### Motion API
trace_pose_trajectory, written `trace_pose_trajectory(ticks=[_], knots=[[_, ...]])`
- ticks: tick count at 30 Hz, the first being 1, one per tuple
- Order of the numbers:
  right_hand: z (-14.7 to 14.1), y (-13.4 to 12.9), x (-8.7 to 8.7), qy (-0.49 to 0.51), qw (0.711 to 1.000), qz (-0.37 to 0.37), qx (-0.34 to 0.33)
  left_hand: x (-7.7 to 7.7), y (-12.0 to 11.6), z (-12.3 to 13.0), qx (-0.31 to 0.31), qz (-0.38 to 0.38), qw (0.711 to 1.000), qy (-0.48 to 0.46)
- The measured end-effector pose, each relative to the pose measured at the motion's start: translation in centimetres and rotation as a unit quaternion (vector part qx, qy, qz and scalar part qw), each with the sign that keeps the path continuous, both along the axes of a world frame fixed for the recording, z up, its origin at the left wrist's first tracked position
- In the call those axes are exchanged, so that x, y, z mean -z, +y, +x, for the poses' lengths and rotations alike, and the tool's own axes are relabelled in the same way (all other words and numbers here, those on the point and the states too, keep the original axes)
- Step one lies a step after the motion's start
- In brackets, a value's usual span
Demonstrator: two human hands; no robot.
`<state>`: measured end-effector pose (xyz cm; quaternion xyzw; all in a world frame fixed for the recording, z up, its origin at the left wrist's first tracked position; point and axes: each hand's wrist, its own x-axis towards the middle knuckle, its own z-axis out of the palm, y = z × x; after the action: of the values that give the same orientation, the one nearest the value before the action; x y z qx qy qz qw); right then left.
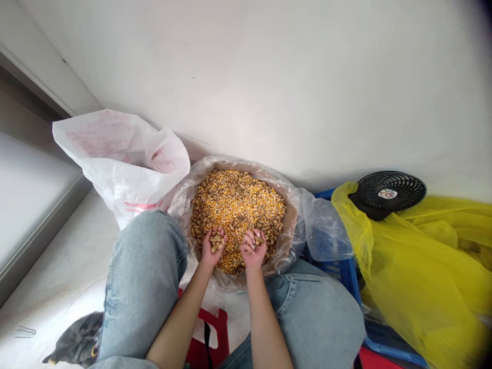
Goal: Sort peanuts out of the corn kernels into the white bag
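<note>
Although some unshelled peanuts (217,241) are already gathered up, many more lie mixed through the corn kernels (246,201) in the plastic-lined container (291,219), so the picking-up looks far from complete. The person's left hand (209,250), at seven o'clock on the heap, is cupped palm-up around a small pile; the right hand (253,252), at five o'clock and apart from the left, curls its fingers over a few more. How firmly either grips cannot be told. At ten o'clock from the container stands a white sack (134,192); its contents are mostly hidden, so whether anything is set aside there is unclear. Yellow mesh (418,271) spreads at four o'clock.
</note>
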<state>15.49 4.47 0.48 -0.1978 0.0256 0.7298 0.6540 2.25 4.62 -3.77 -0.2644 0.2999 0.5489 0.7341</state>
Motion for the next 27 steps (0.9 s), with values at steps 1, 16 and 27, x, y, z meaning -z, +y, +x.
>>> trace_pose_trajectory(ticks=[1, 16, 27], knots=[[0.1, 0.0, 0.1, 0.012, 1.0, 0.002, -0.003, 0.0, 0.0, 0.0, 0.001, 0.0, 1.0, -0.001], [0.6, -0.1, 0.1, 0.016, 0.999, 0.0, -0.032, -0.2, 0.1, 0.1, 0.006, -0.006, 1.0, 0.019], [2.2, -1.0, 1.1, -0.148, 0.985, -0.078, 0.034, 0.2, 0.0, 0.1, 0.002, -0.004, 1.0, 0.011]])
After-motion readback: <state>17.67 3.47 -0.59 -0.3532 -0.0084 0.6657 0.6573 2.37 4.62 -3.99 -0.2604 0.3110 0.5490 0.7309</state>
